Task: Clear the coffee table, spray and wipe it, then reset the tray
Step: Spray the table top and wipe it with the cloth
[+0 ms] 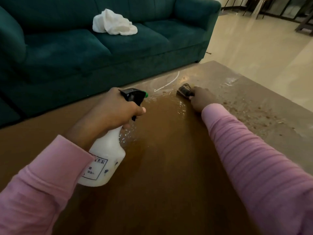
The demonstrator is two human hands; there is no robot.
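Sofa (67,48), teal, is standing behind the counter (169,175), which is glistening with wet streaks at its middle and carrying brown specks toward its right edge. White cloth (115,22) is lying crumpled on the sofa seat. Spray bottle (106,158), white with a black head, is tilting over the counter's left part, with the left grip (116,109) clasping its neck. Right grip (201,99) is grasping a small dark object (184,89), kind unclear, against the wet counter.

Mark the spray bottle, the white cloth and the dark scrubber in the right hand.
spray bottle (108,160): head view, white body.
white cloth (115,22): head view, middle of the bundle.
dark scrubber (184,89): head view, exposed far end.
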